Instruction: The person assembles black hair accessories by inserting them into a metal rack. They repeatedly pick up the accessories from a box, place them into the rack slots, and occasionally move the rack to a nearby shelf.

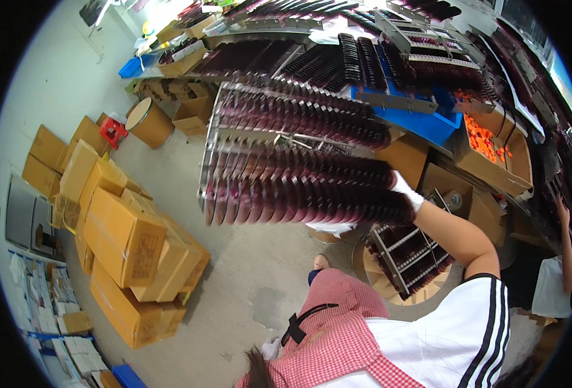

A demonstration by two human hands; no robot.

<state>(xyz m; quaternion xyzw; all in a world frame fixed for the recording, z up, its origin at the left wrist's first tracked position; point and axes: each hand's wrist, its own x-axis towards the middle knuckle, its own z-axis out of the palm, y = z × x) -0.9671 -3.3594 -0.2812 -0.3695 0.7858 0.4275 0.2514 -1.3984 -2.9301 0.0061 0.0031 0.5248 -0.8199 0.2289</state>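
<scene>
My right hand, in a white glove, is raised and closed on the right end of a large metal rack. The rack is hung with rows of dark maroon glossy pieces and is held above the floor in front of me. My right forearm runs up to it from my white striped sleeve. A small white gloved shape, likely my left hand, shows low beside my red checked apron; its fingers are hidden.
Brown cardboard boxes are stacked at left. A round cardboard drum and red stool stand behind. Below my arm a drum holds another loaded rack. Blue bins, a box of orange pieces, and another person's arm are at right.
</scene>
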